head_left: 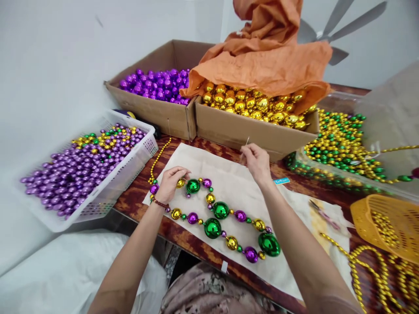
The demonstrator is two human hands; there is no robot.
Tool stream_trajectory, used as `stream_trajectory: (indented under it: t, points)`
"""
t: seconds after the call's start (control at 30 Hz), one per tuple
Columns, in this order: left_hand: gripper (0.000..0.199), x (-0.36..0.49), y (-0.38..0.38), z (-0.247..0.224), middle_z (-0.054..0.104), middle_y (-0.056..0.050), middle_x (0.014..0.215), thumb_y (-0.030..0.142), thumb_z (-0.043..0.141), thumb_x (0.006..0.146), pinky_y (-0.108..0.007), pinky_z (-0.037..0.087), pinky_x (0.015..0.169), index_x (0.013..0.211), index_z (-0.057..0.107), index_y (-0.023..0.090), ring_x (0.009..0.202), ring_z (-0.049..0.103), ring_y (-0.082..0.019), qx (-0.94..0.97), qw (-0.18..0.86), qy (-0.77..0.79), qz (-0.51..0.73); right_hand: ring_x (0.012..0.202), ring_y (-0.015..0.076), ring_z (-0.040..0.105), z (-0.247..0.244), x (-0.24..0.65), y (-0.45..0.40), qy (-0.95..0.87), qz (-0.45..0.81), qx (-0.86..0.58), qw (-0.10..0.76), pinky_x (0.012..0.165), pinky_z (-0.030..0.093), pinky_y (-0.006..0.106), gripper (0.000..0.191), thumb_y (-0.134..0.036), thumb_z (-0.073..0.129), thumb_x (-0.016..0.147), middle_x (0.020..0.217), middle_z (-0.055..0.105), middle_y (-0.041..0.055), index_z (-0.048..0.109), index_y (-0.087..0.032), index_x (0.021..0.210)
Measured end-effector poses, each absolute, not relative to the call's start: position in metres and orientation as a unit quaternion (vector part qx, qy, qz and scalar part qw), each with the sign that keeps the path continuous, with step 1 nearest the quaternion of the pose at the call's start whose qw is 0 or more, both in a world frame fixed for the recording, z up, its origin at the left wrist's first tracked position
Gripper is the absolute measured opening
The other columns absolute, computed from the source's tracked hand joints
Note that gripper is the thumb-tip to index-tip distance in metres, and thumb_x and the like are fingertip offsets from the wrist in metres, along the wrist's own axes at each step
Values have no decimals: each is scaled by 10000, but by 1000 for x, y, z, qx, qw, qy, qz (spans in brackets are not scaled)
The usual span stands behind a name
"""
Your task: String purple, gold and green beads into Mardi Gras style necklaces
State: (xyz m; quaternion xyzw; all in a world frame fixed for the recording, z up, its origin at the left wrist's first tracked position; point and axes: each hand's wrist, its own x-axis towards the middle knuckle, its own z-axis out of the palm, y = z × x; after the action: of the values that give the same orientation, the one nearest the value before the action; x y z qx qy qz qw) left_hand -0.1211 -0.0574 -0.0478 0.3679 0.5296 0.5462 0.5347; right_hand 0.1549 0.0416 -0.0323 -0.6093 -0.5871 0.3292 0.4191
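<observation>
A string of shiny green, purple and gold beads (221,210) lies looped on a white cloth (235,183). At its upper left end my left hand (170,185) is closed, its fingertips pinching the strand beside a gold bead and a large green one. Above the cloth, to the right, my right hand (257,160) is closed in a pinch. A thin needle (248,140) sticks up from its fingers. Any thread between the two hands is too fine to make out. A strand of small gold beads (159,158) runs up behind my left hand.
Cardboard boxes hold purple beads (160,85) and gold beads (250,104), with orange cloth (262,65) over the latter. A white basket (131,176) stands left. At right are a clear bin (376,144), scissors (324,214), a yellow basket (363,218) and gold strands (369,253).
</observation>
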Motion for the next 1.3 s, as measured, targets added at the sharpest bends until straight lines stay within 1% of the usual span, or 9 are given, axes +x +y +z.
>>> stream_trajectory:
  t: [0.07,0.13,0.27,0.43,0.57,0.73,0.9,1.1,1.3]
  points:
    - [189,-124,-57,-45,734,-68,738,341,786,709,-263,521,662,722,766,153,695,663,-164,356,526,525,566,597,169,601,-40,175,33,-673,233,-655,252,583,372,260,254,-326,595,894,593,629,15,607,-208,670]
    - [189,-126,-56,-44,755,-85,794,334,803,701,-283,530,742,722,765,150,765,688,-182,349,524,522,575,621,190,592,-49,189,25,-699,186,-674,150,600,334,289,250,-237,639,857,604,631,41,600,-208,612]
    - [212,-128,-54,-44,756,-85,797,351,820,702,-308,524,824,731,764,148,801,703,-190,339,526,516,585,634,218,593,-61,196,16,-698,181,-682,122,607,316,319,269,-156,684,815,619,630,84,589,-201,567]
    - [172,-126,-49,-36,753,-79,872,330,806,722,-289,500,876,757,781,164,899,681,-178,356,502,507,604,733,221,635,-50,157,11,-709,223,-630,225,641,402,309,80,-211,638,858,960,713,118,717,-205,863]
    - [86,-112,-47,-21,728,-83,1044,269,778,747,-291,471,950,750,785,183,1085,632,-205,374,487,480,627,630,158,611,-39,81,4,-712,463,-405,337,582,460,264,154,-300,620,857,892,721,32,748,-236,914]
    - [69,-103,-49,-18,720,-74,1067,258,797,731,-309,455,978,718,761,201,1136,603,-219,378,483,464,639,501,111,567,-45,17,-5,-643,599,-315,358,550,456,241,192,-366,618,842,710,669,-26,742,-220,827]
    - [103,-141,3,-45,728,-72,1029,289,704,802,-308,467,945,847,736,202,1061,643,-203,356,390,550,647,501,118,575,-51,26,2,-585,608,-371,387,523,444,236,191,-377,661,769,666,649,-17,705,-199,716]
    - [298,-177,94,-63,712,-92,1104,91,709,669,-366,421,1045,935,631,203,1195,594,-230,354,292,644,612,481,117,552,-35,41,11,-571,607,-378,404,437,374,223,221,-413,679,755,629,614,-9,710,-197,722]
    - [135,-178,93,-62,715,-41,795,164,708,708,-317,480,861,787,603,197,925,666,-207,362,298,659,589,527,143,594,-25,63,16,-556,591,-396,430,418,367,220,216,-405,686,748,637,641,8,720,-192,732]
